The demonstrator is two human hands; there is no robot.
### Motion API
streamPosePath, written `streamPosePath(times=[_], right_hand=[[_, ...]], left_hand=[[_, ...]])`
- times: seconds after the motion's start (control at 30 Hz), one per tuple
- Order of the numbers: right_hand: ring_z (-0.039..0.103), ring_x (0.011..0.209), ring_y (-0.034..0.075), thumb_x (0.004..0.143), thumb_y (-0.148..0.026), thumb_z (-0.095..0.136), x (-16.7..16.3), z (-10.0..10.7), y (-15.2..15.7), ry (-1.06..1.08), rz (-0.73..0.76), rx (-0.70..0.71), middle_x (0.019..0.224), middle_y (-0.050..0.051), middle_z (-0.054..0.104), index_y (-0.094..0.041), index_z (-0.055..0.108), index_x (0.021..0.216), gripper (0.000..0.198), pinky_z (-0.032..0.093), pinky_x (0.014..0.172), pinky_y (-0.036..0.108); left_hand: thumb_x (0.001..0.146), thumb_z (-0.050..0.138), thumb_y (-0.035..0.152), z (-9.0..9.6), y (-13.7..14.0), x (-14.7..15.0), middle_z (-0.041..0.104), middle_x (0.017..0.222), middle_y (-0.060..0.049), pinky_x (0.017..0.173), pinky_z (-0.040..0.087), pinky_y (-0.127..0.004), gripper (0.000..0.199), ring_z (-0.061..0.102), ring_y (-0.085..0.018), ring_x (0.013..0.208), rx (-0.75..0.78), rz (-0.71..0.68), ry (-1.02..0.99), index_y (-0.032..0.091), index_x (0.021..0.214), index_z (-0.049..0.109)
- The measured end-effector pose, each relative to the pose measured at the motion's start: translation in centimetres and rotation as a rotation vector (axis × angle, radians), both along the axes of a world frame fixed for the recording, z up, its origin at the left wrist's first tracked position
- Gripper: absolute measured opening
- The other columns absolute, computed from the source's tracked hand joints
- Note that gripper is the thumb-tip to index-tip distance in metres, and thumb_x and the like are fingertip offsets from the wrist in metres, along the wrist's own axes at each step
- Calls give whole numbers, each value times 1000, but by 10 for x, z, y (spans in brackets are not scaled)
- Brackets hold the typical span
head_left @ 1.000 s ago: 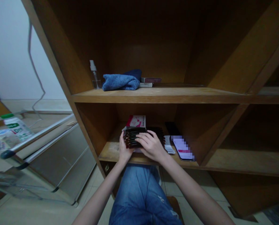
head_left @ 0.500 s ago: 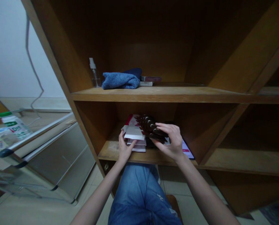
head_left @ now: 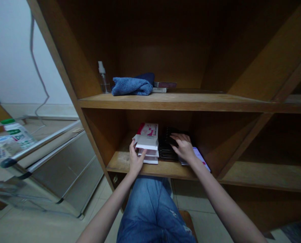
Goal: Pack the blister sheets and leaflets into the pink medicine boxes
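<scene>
"Fingers first: what do you have?"

"On my feed, the left hand (head_left: 136, 162) grips the pink-and-white carton (head_left: 148, 129) by its left side, thumb at the white flaps (head_left: 147, 143)."

"And the right hand (head_left: 184, 149)?"

"Its fingers bend over the dark vials (head_left: 167, 153), touching them; whether they're pinching any, I can't tell from my station."

"Where does everything sit?"

"Carton and vials lie side by side on the lower shelf (head_left: 120, 163), vials to the right. Farther right I've got a phone (head_left: 202, 160), partly hidden by the wrist. A blue towel (head_left: 131, 86) rests on the upper shelf (head_left: 203, 98)."
</scene>
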State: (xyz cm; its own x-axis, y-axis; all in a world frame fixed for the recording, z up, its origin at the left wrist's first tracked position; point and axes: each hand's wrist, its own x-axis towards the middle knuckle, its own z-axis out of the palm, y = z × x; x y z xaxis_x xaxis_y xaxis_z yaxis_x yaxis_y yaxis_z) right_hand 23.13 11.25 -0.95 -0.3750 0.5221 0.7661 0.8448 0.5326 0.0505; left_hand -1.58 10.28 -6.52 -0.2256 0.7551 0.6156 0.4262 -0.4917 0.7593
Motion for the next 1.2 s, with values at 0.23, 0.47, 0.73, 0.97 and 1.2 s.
streamPosePath(times=[0.23, 0.47, 0.73, 0.97, 1.2], right_hand=[[51, 104, 26, 80, -17, 55, -6, 11, 3, -85, 32, -144, 115, 9, 60, -17, 56, 113, 33, 36, 89, 38], [50, 104, 26, 78, -19, 60, -4, 18, 7, -95, 76, -242, 114, 8, 61, -19, 55, 113, 35, 36, 87, 38], [51, 104, 25, 81, -25, 58, -4, 19, 0, -100, 107, -279, 113, 9, 60, -18, 56, 111, 31, 36, 87, 38], [50, 105, 26, 79, -23, 56, -7, 21, -6, -105, 68, -308, 115, 9, 59, -18, 57, 111, 33, 36, 89, 39], [52, 103, 24, 85, -26, 48, -42, 28, -26, -24, 139, -167, 110, 10, 62, -18, 60, 105, 24, 37, 88, 37]], left_hand=[[78, 58, 40, -1, -2, 1, 38, 136, -16, 99, 36, -40, 69, 41, -26, 123, -14, 7, -18, 19, 135, 26], [78, 59, 39, -1, -2, 1, 37, 136, -17, 102, 34, -42, 69, 39, -26, 125, -14, 6, -29, 19, 135, 26], [77, 60, 38, -2, -1, 3, 37, 137, -16, 100, 36, -42, 70, 40, -26, 124, -9, 5, -45, 20, 135, 25], [77, 60, 38, -2, -1, 3, 37, 137, -16, 100, 36, -41, 70, 40, -25, 124, -6, 6, -36, 19, 135, 25], [77, 60, 37, -5, 1, 2, 39, 136, -16, 100, 36, -43, 70, 40, -26, 124, 18, 0, -12, 19, 135, 26]])
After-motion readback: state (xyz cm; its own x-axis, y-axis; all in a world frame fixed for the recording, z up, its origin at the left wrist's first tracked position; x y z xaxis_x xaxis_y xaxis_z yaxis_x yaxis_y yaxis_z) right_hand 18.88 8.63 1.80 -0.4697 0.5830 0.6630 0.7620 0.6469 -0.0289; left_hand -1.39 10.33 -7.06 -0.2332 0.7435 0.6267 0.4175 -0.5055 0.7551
